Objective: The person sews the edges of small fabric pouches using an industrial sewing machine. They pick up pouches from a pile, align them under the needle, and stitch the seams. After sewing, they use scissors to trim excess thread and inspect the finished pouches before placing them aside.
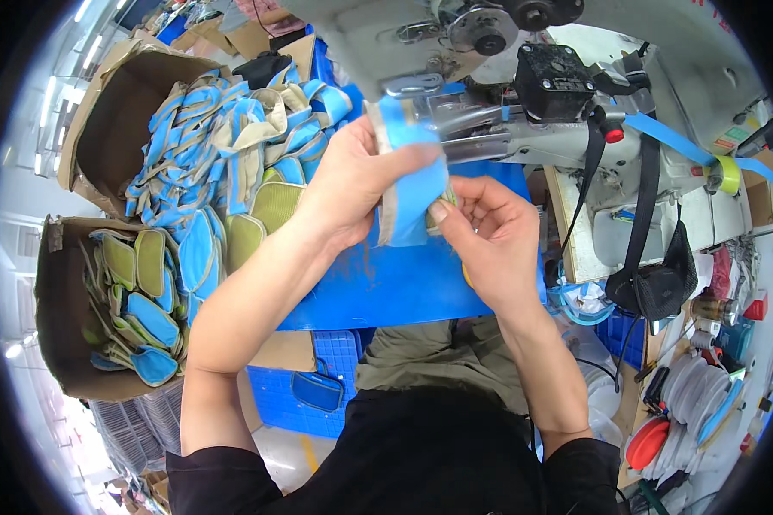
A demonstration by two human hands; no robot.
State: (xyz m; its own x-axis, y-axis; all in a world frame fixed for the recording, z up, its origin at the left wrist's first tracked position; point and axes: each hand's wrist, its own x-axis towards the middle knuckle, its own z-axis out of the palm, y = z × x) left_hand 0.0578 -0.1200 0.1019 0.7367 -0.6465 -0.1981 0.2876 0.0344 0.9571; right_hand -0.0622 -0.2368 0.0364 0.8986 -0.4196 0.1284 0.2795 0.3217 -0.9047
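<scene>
A blue fabric strip with beige edging [419, 199] is held up in front of the sewing machine [489, 94]. My left hand [348, 176] grips its left side, thumb laid across the blue face; the thumb and the strip's upper end are smeared by motion. My right hand [496, 239] pinches the strip's lower right edge between thumb and fingers, where a bit of olive material shows. Beneath both hands lies a blue work surface [352, 287]. The strip hides part of the machine's sewing area.
To the left, a cardboard box [103, 112] stands by a heap of blue and beige strips [206, 129]. Below it, another box [56, 326] holds olive and blue fabric pouches [150, 257]. A roll of blue tape [661, 136] feeds in from the right. Spools [691, 386] crowd the lower right.
</scene>
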